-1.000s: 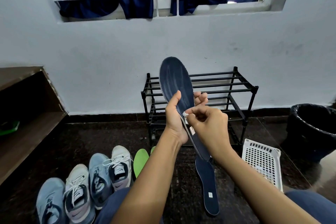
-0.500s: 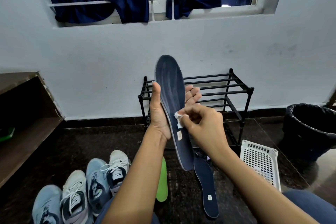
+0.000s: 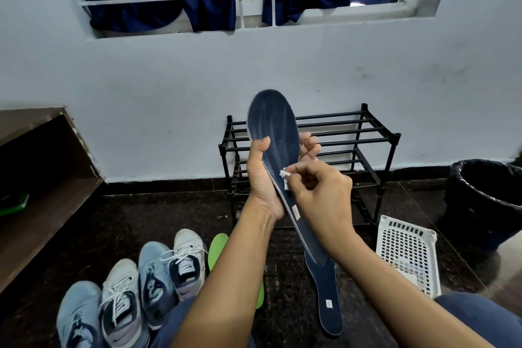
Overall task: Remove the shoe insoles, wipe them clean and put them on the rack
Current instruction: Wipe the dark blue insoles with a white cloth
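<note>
My left hand (image 3: 261,178) grips a dark blue insole (image 3: 275,124) upright at its middle, thumb across the front and fingers behind. My right hand (image 3: 322,192) pinches a small white wipe (image 3: 284,175) against the insole's face. A second dark blue insole (image 3: 324,291) lies flat on the floor below. A green insole (image 3: 216,248) lies on the floor, partly hidden by my left forearm. The black metal shoe rack (image 3: 364,135) stands against the wall behind the held insole, its bars bare.
Several sneakers (image 3: 152,282) stand in a row at lower left. A white perforated basket (image 3: 406,254) and a black bin (image 3: 485,198) sit at the right. A wooden shelf (image 3: 42,198) runs along the left. Dark clothes hang on the window bars.
The wipe has slid up and down along the insole's middle part. My left thumb shifted higher on the insole. The view moved slightly.
</note>
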The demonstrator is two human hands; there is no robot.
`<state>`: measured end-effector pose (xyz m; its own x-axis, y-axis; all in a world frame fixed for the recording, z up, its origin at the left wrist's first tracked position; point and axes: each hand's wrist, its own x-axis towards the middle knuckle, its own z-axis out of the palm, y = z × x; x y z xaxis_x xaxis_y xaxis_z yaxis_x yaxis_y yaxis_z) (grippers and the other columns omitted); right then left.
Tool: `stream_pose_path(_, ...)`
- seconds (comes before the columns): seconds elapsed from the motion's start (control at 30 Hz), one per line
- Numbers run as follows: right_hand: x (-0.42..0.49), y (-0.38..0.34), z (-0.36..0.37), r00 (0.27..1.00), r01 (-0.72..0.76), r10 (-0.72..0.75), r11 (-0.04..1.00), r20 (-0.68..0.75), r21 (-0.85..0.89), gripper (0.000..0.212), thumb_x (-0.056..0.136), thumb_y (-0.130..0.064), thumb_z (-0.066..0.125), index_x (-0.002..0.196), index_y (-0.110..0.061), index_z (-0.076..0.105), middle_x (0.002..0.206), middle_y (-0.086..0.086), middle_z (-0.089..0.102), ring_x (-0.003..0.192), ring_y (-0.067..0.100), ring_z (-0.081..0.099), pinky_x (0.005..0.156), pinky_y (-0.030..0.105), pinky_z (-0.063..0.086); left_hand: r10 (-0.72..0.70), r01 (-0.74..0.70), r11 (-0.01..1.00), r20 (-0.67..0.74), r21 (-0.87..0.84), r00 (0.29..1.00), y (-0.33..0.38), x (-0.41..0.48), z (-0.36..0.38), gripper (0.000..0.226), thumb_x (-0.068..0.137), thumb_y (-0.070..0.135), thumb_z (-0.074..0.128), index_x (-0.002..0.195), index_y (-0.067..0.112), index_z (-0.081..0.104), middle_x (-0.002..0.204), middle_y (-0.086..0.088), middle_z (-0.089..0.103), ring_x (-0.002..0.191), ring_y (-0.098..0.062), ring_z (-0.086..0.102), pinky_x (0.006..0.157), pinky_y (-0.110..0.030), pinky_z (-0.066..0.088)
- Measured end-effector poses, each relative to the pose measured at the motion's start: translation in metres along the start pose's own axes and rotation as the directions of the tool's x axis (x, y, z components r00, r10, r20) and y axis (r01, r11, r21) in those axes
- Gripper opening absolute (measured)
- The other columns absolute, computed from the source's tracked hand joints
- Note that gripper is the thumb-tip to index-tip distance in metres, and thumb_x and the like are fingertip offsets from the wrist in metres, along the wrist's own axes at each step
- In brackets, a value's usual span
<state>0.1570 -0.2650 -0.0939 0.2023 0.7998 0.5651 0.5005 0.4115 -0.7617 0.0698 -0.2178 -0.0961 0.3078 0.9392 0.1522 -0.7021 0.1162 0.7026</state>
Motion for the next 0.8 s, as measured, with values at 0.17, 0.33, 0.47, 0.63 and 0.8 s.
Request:
stream_pose_path(0.17, -0.009, -0.002, 0.001, 0.988, -0.065, 0.055, 0.996, 0.142, 0.067, 0.015, 0.076, -0.004, 0.068, 0.081, -0.015, 0.076, 0.067, -0.006, 0.069, 0.066, 0.003, 0.062, 0.063, 0.003, 0.04, 0.012, -0.012, 1.0, -0.036, 0.009, 0.999, 0.004, -0.001, -0.004, 0.06, 0.075, 0.048, 0.049, 0.105, 0.0, 0.068, 0.105, -0.014, 0.068, 0.099, -0.025, 0.067, 0.098, -0.034, 0.048)
stream_pose_path(0.33, 0.002, 0.007, -0.001, 1.0, -0.024, 0.023, 0.999, -0.021, -0.033, 0.012, 0.074, -0.004, 0.072, 0.077, -0.016, 0.074, 0.072, -0.003, 0.071, 0.07, 0.005, 0.06, 0.068, 0.0, 0.039, -0.043, 0.045, 0.998, -0.05, 0.041, 0.998, -0.008, -0.002, 0.007, 0.058, 0.074, 0.042, 0.049, 0.111, -0.001, 0.061, 0.108, -0.016, 0.066, 0.114, -0.027, 0.061, 0.094, -0.033, 0.052)
stream_pose_path(0.47, 0.0, 0.006, -0.003, 0.997, -0.002, -0.001, 0.999, -0.072, -0.036, 0.012, 0.075, -0.003, 0.072, 0.078, -0.014, 0.074, 0.073, -0.002, 0.071, 0.07, 0.005, 0.06, 0.067, 0.0, 0.038, -0.055, 0.055, 0.998, 0.009, -0.006, 0.998, -0.009, -0.002, 0.009, 0.061, 0.069, 0.042, 0.053, 0.111, 0.0, 0.065, 0.108, -0.015, 0.067, 0.113, -0.026, 0.061, 0.097, -0.032, 0.05)
stream_pose_path(0.63, -0.009, -0.006, -0.005, 0.987, -0.09, 0.076, 0.991, 0.142, 0.096, 0.016, 0.076, -0.004, 0.07, 0.081, -0.018, 0.075, 0.067, -0.007, 0.069, 0.065, 0.003, 0.062, 0.062, 0.003, 0.041, -0.024, 0.026, 0.998, 0.047, -0.05, 0.999, 0.0, 0.0, 0.0, 0.068, 0.061, 0.05, 0.073, 0.107, 0.0, 0.069, 0.115, -0.017, 0.067, 0.116, -0.028, 0.061, 0.106, -0.036, 0.043)
stream_pose_path(0.8, -0.001, 0.002, -0.002, 0.999, -0.04, 0.039, 0.999, 0.027, 0.014, 0.014, 0.076, -0.004, 0.07, 0.078, -0.016, 0.075, 0.068, -0.004, 0.069, 0.07, 0.005, 0.061, 0.065, 0.0, 0.038, -0.041, 0.042, 0.998, 0.015, -0.039, 0.999, -0.009, -0.001, 0.008, 0.083, 0.044, 0.05, 0.087, 0.109, 0.004, 0.066, 0.112, -0.012, 0.068, 0.118, -0.024, 0.061, 0.092, -0.031, 0.053)
